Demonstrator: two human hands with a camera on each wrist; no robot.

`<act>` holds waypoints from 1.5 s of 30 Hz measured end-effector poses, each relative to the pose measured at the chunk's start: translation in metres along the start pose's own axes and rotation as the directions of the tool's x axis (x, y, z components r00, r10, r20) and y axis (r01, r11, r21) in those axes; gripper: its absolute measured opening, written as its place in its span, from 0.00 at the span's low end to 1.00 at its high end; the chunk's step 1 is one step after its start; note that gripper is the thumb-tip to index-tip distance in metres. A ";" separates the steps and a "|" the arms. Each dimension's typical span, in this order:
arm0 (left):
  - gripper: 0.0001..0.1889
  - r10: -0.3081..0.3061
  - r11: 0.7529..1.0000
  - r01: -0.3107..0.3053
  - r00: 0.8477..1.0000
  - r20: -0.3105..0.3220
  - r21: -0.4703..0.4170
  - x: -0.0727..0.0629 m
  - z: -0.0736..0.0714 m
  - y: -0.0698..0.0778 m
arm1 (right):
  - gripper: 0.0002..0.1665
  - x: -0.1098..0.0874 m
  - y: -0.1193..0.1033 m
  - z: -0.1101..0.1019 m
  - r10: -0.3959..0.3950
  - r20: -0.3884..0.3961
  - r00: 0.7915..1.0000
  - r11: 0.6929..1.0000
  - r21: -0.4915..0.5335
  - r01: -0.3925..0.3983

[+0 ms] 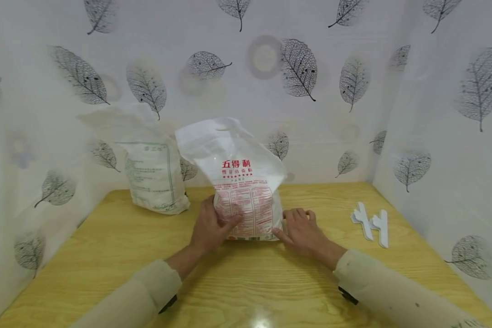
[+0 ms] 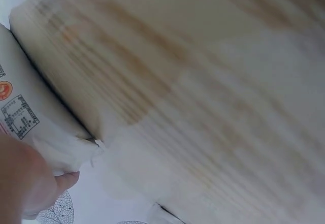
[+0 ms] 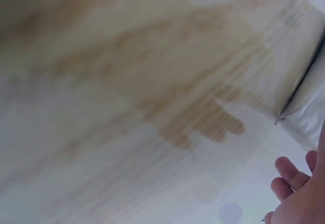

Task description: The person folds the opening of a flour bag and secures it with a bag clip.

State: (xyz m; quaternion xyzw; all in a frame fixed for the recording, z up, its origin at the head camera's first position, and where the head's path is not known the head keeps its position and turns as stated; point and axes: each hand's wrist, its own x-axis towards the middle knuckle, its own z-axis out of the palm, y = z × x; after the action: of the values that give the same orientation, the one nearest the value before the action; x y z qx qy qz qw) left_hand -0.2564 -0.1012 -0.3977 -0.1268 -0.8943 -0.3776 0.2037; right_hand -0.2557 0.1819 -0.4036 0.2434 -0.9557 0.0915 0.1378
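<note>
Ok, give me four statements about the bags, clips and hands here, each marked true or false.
1. The red-printed bag is between the left hand and the right hand. True.
2. The green-printed bag stands right of the red-printed bag. False: it stands to the left.
3. Two white clips lie on the table. True.
4. The right hand grips one of the white clips. False: the white clips lie apart from both hands.

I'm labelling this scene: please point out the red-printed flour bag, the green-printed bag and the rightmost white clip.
Red-printed flour bag [image 1: 246,180], head view: printed front.
Green-printed bag [image 1: 148,166], head view: printed front panel.
Rightmost white clip [image 1: 383,229], head view: long bar.
</note>
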 end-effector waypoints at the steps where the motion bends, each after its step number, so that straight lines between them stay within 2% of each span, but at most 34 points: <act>1: 0.50 0.002 1.000 -0.002 1.000 0.010 -0.009 0.001 -0.002 0.000 | 0.34 0.001 0.000 -0.001 0.003 0.000 1.000 1.000 0.003 -0.003; 7: 0.47 -0.005 0.999 0.009 0.997 0.080 -0.043 0.002 -0.015 -0.006 | 0.36 0.006 -0.004 -0.004 0.038 0.008 0.999 0.997 0.068 -0.039; 9: 0.47 -0.008 1.000 0.011 0.995 0.102 -0.028 0.003 -0.019 -0.006 | 0.36 0.008 -0.005 -0.007 0.054 0.006 0.999 0.993 0.100 -0.054; 11: 0.46 -0.004 1.000 0.004 0.992 0.124 0.000 0.005 -0.025 -0.003 | 0.35 0.011 -0.004 -0.012 0.070 -0.010 0.998 0.989 0.128 -0.068; 14: 0.44 0.036 0.999 -0.041 0.988 0.150 0.035 0.013 -0.038 0.007 | 0.33 0.018 0.000 -0.024 0.089 -0.046 0.995 0.983 0.165 -0.080; 18: 0.41 0.106 0.992 -0.115 0.982 0.157 0.050 0.025 -0.057 0.022 | 0.33 0.028 0.007 -0.041 0.098 -0.070 0.993 0.981 0.176 -0.084; 20: 0.40 0.112 0.990 -0.125 0.980 0.166 0.070 0.029 -0.065 0.029 | 0.33 0.031 0.010 -0.048 0.099 -0.071 0.993 0.981 0.173 -0.085; 24: 0.37 0.098 0.979 -0.122 0.984 0.148 0.161 0.037 -0.076 0.038 | 0.33 0.034 0.015 -0.059 0.099 -0.087 0.991 0.981 0.174 -0.083; 29: 0.29 0.118 0.962 -0.132 0.990 0.072 0.239 0.042 -0.089 0.042 | 0.31 0.037 0.019 -0.070 0.061 -0.148 0.987 0.987 0.156 -0.038; 33: 0.26 0.169 0.933 -0.172 0.985 0.037 0.316 0.049 -0.102 0.045 | 0.28 0.044 0.020 -0.077 0.014 -0.194 0.981 0.988 0.153 0.016; 35: 0.26 0.217 0.911 -0.210 0.976 0.022 0.355 0.055 -0.107 0.048 | 0.28 0.049 0.020 -0.081 0.006 -0.204 0.979 0.986 0.165 0.028; 40: 0.26 0.358 0.846 -0.328 0.934 0.009 0.419 0.074 -0.116 0.062 | 0.28 0.061 0.016 -0.091 0.013 -0.208 0.978 0.984 0.175 0.024; 43: 0.25 0.404 0.813 -0.374 0.914 0.030 0.447 0.087 -0.121 0.075 | 0.28 0.069 0.013 -0.098 0.020 -0.211 0.977 0.983 0.182 0.019; 45: 0.25 0.417 0.791 -0.387 0.908 0.045 0.474 0.096 -0.124 0.085 | 0.29 0.075 0.012 -0.103 0.032 -0.215 0.976 0.981 0.195 0.011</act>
State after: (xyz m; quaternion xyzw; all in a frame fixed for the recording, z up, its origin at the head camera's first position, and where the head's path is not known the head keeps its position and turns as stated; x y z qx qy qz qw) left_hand -0.2755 -0.1261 -0.2227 -0.2487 -0.9045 -0.1000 0.3317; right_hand -0.3023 0.1837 -0.2844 0.2391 -0.9227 0.2112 0.2165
